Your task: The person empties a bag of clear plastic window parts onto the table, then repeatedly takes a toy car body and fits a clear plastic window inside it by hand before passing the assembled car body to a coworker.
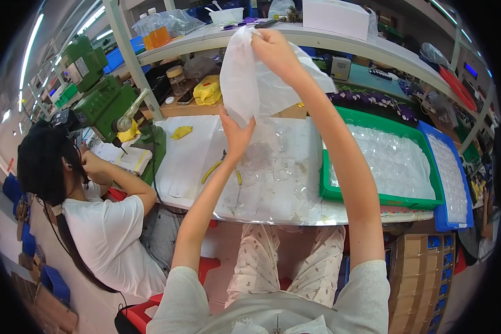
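A thin white translucent sheet (240,78) hangs raised over the far part of the bench. My right hand (275,53) pinches its top edge, arm stretched out. Lower down, my left hand (237,132) has its thumb and fingers about the sheet's bottom end; some fingers are hidden behind it. Under the hands, small clear plastic pieces (261,172) lie scattered on the white bench top (175,156). Yellow-handled pliers (210,171) lie partly beneath my left forearm. To the right, a green tray (381,199) holds rows of clear pieces under a white sheet.
A blue tray (441,214) of similar pieces stands right of the green one. At left a person (106,222) sits by a green bench machine (103,103). A shelf (200,42) crosses above the bench's back. Yellow bag (207,90) and phone (185,98) sit behind.
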`<state>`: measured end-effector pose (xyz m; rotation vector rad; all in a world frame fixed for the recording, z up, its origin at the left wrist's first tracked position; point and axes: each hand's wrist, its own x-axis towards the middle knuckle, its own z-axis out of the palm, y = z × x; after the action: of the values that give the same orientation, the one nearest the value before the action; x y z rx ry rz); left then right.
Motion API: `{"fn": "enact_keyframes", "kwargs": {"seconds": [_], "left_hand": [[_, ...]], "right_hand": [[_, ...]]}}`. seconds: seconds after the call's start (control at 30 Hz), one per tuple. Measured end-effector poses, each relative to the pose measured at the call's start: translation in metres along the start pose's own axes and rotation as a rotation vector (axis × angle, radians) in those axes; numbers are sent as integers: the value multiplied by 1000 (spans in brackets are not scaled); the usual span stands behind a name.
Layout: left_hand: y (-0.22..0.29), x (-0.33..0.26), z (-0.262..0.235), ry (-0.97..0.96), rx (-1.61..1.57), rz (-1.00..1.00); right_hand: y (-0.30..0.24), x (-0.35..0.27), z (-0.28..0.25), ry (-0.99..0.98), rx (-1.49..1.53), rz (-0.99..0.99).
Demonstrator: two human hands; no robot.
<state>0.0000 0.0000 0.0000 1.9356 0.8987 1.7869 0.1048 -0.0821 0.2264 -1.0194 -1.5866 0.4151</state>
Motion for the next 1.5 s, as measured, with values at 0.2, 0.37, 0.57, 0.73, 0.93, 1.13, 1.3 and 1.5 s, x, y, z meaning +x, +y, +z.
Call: {"fn": "enact_keyframes", "kwargs": {"seconds": [0.2,0.37,0.57,0.73,0.93,1.13,1.3,1.5], "left_hand": [[-23,29,-13,-26,-84,-144],[-30,66,-38,-72,-146,-257],[-7,109,-49,-115,-477,-462],[42,111,-27,-229,-700,-397],[126,39,3,-587,-640,-200],[168,-54,18,-403,-221,600],[112,-149,27,-591,-282,426],[60,-163,43,-790,204,540]], "right_hand": [[22,-11,-38,244,-39,-181],[39,-35,-69,514,-192,-111],[62,-57,-87,586,-160,-25],[73,-80,-80,360,-71,29],[52,-110,-43,286,281,173],[78,-150,-74,633,391,42],[69,-198,-117,941,375,62],[75,-280,-115,732,897,122]]}}
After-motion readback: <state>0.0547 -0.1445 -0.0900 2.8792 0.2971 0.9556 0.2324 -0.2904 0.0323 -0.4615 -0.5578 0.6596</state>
